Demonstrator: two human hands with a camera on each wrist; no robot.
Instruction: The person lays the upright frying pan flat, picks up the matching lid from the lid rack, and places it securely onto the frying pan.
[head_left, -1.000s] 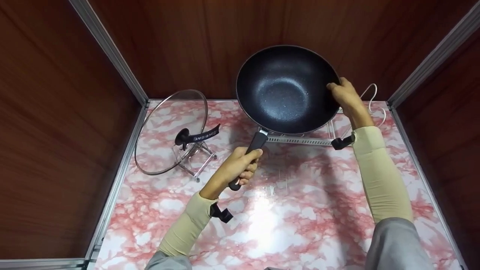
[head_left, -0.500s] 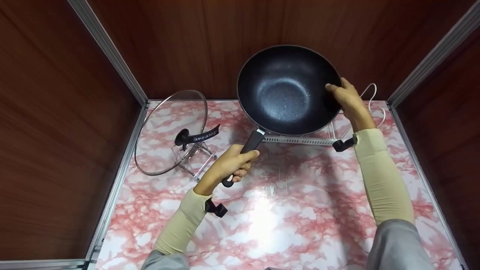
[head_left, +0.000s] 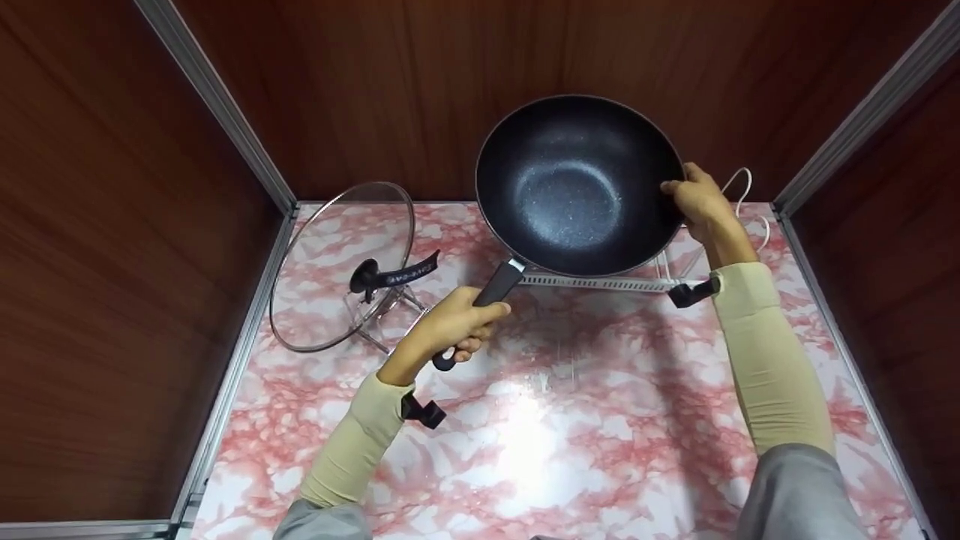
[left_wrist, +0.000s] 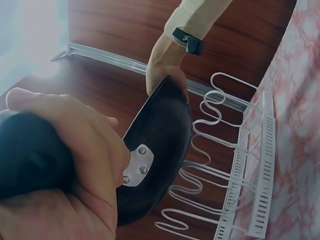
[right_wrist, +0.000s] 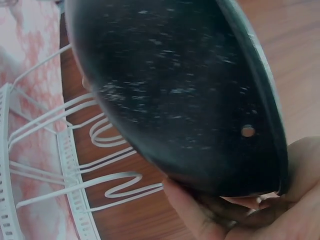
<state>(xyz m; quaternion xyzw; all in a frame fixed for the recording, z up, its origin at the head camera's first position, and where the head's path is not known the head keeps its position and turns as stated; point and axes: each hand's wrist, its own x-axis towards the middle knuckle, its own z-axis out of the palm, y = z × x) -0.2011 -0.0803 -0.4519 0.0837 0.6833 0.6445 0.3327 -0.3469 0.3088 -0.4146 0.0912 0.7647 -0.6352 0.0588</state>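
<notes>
Wrapped round the black handle (head_left: 499, 284), the left hand (head_left: 456, 322) holds on. Nearby, the glass lid (head_left: 334, 274) already stands on its wire stand (head_left: 374, 343). Past that, the pan (head_left: 576, 196), its edge pinched by the right hand (head_left: 701, 201), is above the white rack (head_left: 600, 282), not let go yet; I can't tell if they touch.

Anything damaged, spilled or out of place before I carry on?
Yes: the pan has pale streaks across its black underside, perhaps scuffs or residue. Whitish marks on the table also break its marbled pattern; possibly just glare.
</notes>
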